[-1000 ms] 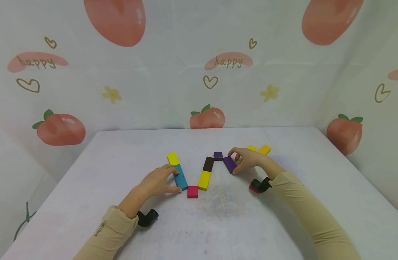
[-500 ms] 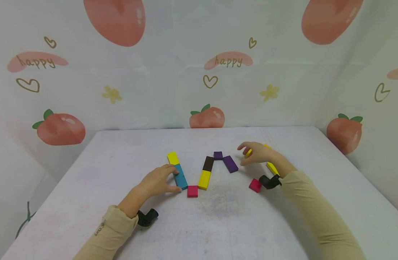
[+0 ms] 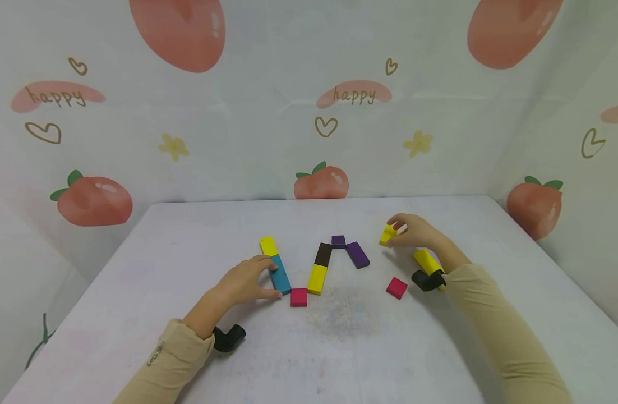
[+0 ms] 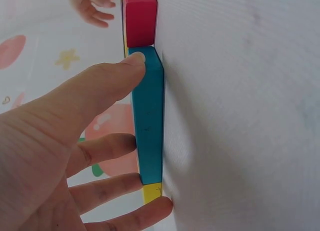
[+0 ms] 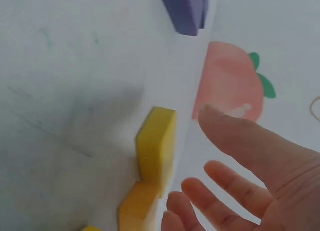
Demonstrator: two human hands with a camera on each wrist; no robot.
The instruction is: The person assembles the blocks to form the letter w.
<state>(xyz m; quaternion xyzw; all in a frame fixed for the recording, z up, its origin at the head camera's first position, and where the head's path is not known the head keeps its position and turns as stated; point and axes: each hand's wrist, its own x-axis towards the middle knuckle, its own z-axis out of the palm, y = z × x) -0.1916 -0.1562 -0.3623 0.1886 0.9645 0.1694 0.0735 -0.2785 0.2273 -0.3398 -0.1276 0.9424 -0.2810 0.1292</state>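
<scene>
Left hand [image 3: 244,279] left of the tabletop's [image 3: 178,264] middle, grip spread, thumb on the near end of the blue block [image 3: 281,278], fingers along its left-edge side. Blue runs end to end with a yellow block [image 3: 268,246] toward the far edge; red square [image 3: 298,297] at blue's near end. From red, a second yellow block [image 3: 317,279] and a brown block [image 3: 323,255] slant toward the far edge, then purple square [image 3: 338,242] and longer purple block [image 3: 358,255], slanting back toward the near side. Right hand [image 3: 415,232] toward the far right corner, grip spread, thumb and fingers apart from small yellow block [image 5: 157,146] just beside them; orange block [image 5: 136,208] next to that. Long yellow block [image 3: 426,260] under right wrist; loose red block [image 3: 397,288] nearby, right-edge side.
</scene>
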